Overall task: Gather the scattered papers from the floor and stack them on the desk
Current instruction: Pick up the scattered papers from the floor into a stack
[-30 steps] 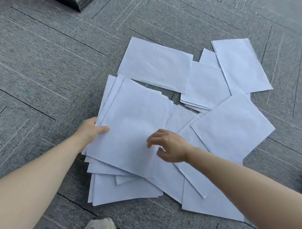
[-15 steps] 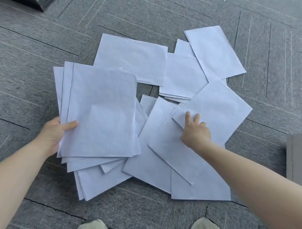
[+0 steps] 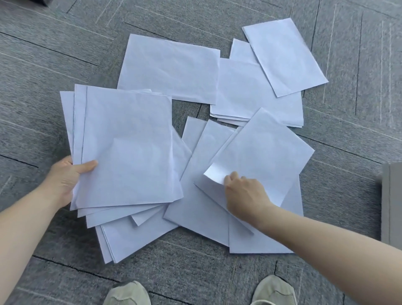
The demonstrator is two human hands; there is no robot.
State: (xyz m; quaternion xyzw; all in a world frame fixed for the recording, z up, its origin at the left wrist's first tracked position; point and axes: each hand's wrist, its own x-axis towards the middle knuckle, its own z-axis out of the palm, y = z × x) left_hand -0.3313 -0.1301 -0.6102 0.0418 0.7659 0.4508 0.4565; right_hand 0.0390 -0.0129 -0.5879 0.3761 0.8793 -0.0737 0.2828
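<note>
White paper sheets lie scattered and overlapping on grey carpet. My left hand (image 3: 65,176) grips a gathered bundle of sheets (image 3: 128,148) at its left edge, thumb on top, held just above the floor pile. My right hand (image 3: 245,196) pinches the near-left corner of a tilted sheet (image 3: 263,152) on the right; that corner is curled up off the sheets beneath. Farther back lie a wide sheet (image 3: 171,69), a small pile (image 3: 250,93) and a slanted sheet (image 3: 285,56). More sheets (image 3: 130,239) rest under the bundle. No desk is in view.
Grey carpet tiles (image 3: 348,108) surround the papers. A grey box-like edge (image 3: 391,204) stands at the right border. My two shoes (image 3: 128,294) (image 3: 274,291) are at the bottom, just short of the papers. A dark object corner (image 3: 39,2) sits top left.
My left hand lifted the bundle and shifted it left. My right hand left the bundle, reached right onto the tilted sheet and has curled up its corner.
</note>
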